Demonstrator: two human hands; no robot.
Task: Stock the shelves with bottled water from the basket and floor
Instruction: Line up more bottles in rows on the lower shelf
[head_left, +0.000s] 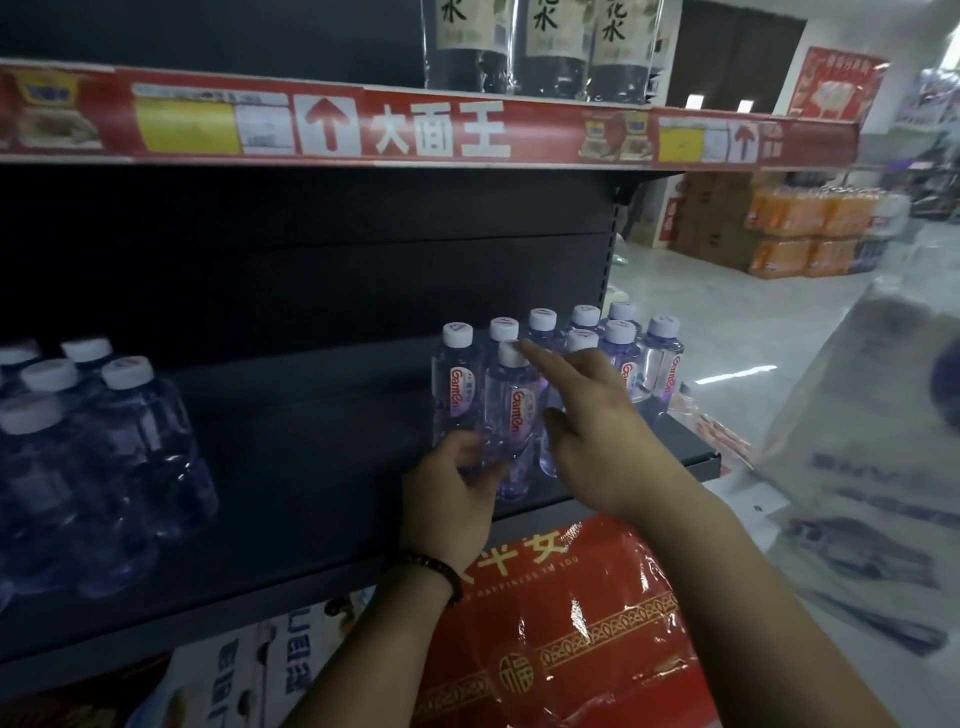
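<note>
Several small clear water bottles with white caps and red lettering stand grouped at the right end of the dark shelf (311, 467). My left hand (452, 493) grips the lower body of the front bottle (511, 415), which stands on the shelf near its front edge. My right hand (587, 421) is beside that bottle with its forefinger stretched out, the tip touching the bottle's white cap; the other fingers are partly curled and hold nothing. No basket is in view.
A shrink-wrapped pack of larger bottles (93, 457) sits at the shelf's left end. Tall dark bottles (540, 41) stand on the shelf above. Below are a red wrapped package (561, 623) and cartons. At right, a pale wrapped pack (872, 441) and stacked orange drinks (810, 228) stand on the floor.
</note>
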